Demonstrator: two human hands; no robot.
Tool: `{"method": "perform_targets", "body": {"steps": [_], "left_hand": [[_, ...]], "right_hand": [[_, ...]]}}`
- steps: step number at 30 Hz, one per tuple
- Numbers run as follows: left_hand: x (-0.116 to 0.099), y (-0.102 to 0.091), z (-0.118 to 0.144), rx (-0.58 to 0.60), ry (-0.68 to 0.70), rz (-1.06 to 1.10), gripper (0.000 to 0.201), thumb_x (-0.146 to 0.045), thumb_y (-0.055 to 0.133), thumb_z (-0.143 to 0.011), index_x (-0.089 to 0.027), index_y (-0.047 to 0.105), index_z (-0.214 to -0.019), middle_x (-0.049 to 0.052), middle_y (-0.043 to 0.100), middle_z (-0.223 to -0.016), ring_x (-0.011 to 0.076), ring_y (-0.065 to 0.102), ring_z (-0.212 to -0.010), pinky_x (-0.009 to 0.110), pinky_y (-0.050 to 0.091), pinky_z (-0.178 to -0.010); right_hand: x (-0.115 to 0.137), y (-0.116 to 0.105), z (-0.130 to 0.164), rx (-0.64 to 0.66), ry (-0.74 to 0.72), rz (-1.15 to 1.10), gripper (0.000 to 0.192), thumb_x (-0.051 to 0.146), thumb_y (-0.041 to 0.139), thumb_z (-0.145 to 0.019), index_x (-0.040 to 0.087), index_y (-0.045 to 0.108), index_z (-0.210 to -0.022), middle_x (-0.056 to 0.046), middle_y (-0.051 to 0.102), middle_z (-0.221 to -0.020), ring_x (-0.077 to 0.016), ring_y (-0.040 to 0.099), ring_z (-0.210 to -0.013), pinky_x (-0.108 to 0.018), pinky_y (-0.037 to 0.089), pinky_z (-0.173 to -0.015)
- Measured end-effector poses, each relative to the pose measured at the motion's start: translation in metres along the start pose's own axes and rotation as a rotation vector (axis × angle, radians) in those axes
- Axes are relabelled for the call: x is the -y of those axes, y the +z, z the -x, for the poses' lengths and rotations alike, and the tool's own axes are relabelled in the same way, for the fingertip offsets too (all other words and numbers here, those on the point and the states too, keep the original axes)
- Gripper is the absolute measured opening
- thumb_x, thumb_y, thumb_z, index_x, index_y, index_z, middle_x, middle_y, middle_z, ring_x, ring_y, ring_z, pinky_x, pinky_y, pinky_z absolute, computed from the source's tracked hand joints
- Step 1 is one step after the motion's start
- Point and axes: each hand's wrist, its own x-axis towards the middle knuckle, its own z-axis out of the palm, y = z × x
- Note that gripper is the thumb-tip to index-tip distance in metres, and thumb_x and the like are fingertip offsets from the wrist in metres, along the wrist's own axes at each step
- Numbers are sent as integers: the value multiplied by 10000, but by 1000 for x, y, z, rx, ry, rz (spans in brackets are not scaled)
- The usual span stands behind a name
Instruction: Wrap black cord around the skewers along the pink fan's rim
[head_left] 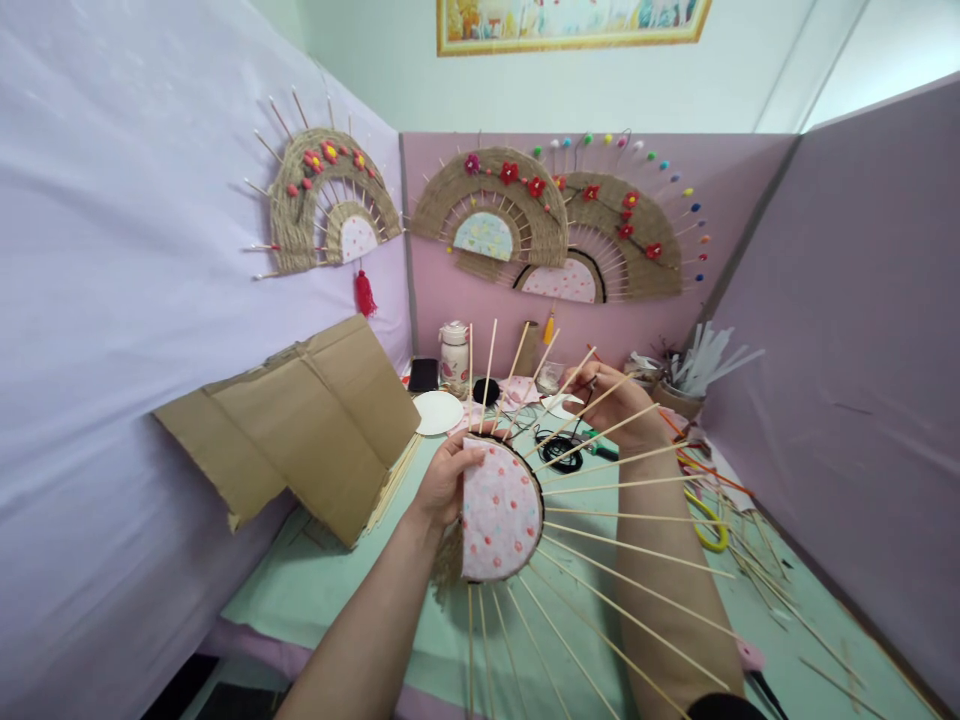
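We hold a half-made fan piece (pixel 499 510) in front of us, above the green table cover (pixel 315 590). Its middle is a half-round disc covered with pink flowered cloth, and many thin wooden sticks (pixel 637 560) go out from its edge like rays, upward, to the right and downward.

Our left hand (pixel 446 478) grips the disc at its upper left edge. The thumb lies on the cloth face near the top and the other fingers are behind the disc, so the hand is closed on the piece. The disc lies just to the right of this hand and a little below it.

Our right hand (pixel 611 400) is higher and further away, behind the upper sticks. Its fingers are bent together near the tips of 2 or 3 sticks, but we cannot tell if they really pinch a stick or only touch it.

On the left, folded cardboard (pixel 300 420) leans on the white wall. Behind the hands stand a small flowered bottle (pixel 454 358) and a white plate (pixel 437 412). 3 finished woven fans (pixel 491 205) with red flowers hang on the walls.
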Motion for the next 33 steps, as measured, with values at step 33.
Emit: {"method": "perform_targets", "body": {"steps": [33], "left_hand": [[2, -3, -8, -144, 19, 37, 354, -169, 676, -630, -162, 622, -980, 23, 684, -804, 112, 612, -668, 224, 464, -672]], "right_hand": [[5, -17, -8, -240, -329, -267, 124, 234, 605, -688, 223, 482, -684, 81, 204, -439, -70, 253, -397, -167, 265, -345]]}}
